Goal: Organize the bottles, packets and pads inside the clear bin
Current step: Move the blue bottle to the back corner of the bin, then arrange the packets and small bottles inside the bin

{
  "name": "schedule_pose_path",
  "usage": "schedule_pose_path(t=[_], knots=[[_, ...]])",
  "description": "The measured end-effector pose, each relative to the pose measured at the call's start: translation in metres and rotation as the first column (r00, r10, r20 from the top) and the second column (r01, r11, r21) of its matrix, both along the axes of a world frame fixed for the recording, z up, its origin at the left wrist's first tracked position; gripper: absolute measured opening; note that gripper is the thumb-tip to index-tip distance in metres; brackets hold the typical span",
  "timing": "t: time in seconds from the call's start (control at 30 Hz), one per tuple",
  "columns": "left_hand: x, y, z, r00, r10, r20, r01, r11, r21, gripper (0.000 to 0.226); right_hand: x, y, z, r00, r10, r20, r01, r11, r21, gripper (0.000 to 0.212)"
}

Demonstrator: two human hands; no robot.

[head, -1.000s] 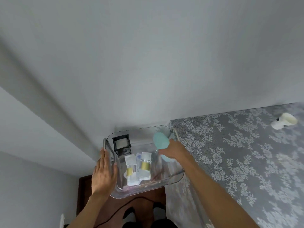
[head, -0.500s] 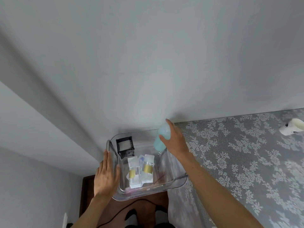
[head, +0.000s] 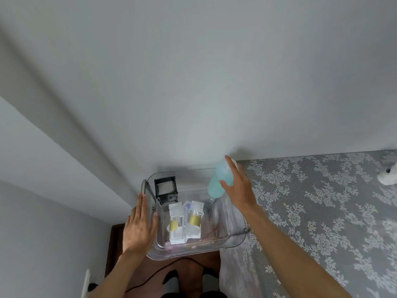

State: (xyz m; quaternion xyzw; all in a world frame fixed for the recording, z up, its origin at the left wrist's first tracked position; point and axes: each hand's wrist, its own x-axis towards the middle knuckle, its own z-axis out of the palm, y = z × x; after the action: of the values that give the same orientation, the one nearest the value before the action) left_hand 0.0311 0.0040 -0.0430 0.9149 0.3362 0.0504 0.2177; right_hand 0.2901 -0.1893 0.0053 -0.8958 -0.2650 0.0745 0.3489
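Note:
A clear bin (head: 232, 244) sits at the left edge of a lace-covered surface. Inside it lie two white packets with gold bands (head: 184, 222), side by side, and a black square holder (head: 165, 189) stands at its back left corner. My right hand (head: 238, 190) grips a pale blue bottle (head: 219, 181) and holds it tilted over the bin's back right corner. My left hand (head: 139, 226) presses flat against the bin's left outer wall, fingers straight.
A grey cloth with white floral lace (head: 322, 211) covers the surface on the right. A small white object (head: 388, 175) lies at the far right edge. A white wall rises behind. Dark floor and a black cable (head: 163, 272) show below the bin.
My right hand has lifted the blue bottle up and toward the bin's back right corner. My left hand has stayed on the bin's left side.

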Motion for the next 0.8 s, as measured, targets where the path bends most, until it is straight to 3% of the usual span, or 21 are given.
schedule_pose_path(t=[0.2, 0.3, 0.33, 0.4, 0.47, 0.5, 0.53, 0.6, 0.7, 0.8], knots=[[-0.001, -0.002, 0.003, 1.0, 0.004, -0.024, -0.004, 1.0, 0.005, 0.071, -0.002, -0.005, 0.002, 0.997, 0.074, 0.029, -0.072, 0.996, -0.045, 0.101], [0.001, -0.002, 0.007, 0.999, 0.037, 0.023, -0.038, 0.999, 0.034, 0.067, -0.001, -0.007, 0.005, 0.998, 0.069, -0.007, -0.069, 0.986, -0.154, 0.101], [0.002, -0.003, 0.008, 0.996, 0.036, 0.078, -0.041, 0.997, 0.062, 0.064, -0.004, -0.009, 0.006, 0.999, 0.038, 0.023, -0.033, 0.985, -0.17, 0.095], [0.006, -0.008, 0.008, 0.975, -0.033, 0.218, -0.001, 0.988, 0.151, 0.053, -0.016, -0.016, 0.004, 0.974, -0.036, 0.225, 0.059, 0.994, -0.097, 0.075], [0.016, -0.02, 0.008, 0.939, -0.173, 0.299, 0.12, 0.975, 0.187, 0.04, -0.033, -0.02, -0.008, 0.908, -0.013, 0.419, 0.02, 1.0, -0.014, 0.055], [0.024, -0.026, 0.009, 0.929, -0.213, 0.302, 0.17, 0.972, 0.163, 0.034, -0.043, -0.02, -0.016, 0.906, 0.037, 0.421, -0.029, 0.999, -0.026, 0.047], [0.033, -0.032, 0.009, 0.936, -0.218, 0.278, 0.192, 0.974, 0.117, 0.031, -0.052, -0.016, -0.024, 0.933, 0.109, 0.344, -0.088, 0.993, -0.077, 0.04], [0.049, -0.039, 0.003, 0.977, -0.152, 0.151, 0.157, 0.988, -0.017, 0.032, -0.063, -0.005, -0.039, 0.976, 0.217, 0.024, -0.205, 0.95, -0.234, 0.037], [0.066, -0.038, -0.03, 0.978, -0.053, -0.202, 0.023, 0.988, -0.151, 0.043, -0.066, 0.011, -0.076, 0.905, 0.2, -0.375, -0.35, 0.852, -0.39, 0.045], [0.076, -0.028, -0.065, 0.899, -0.023, -0.437, -0.059, 0.983, -0.173, 0.052, -0.059, 0.028, -0.109, 0.852, 0.141, -0.504, -0.391, 0.811, -0.435, 0.049]])
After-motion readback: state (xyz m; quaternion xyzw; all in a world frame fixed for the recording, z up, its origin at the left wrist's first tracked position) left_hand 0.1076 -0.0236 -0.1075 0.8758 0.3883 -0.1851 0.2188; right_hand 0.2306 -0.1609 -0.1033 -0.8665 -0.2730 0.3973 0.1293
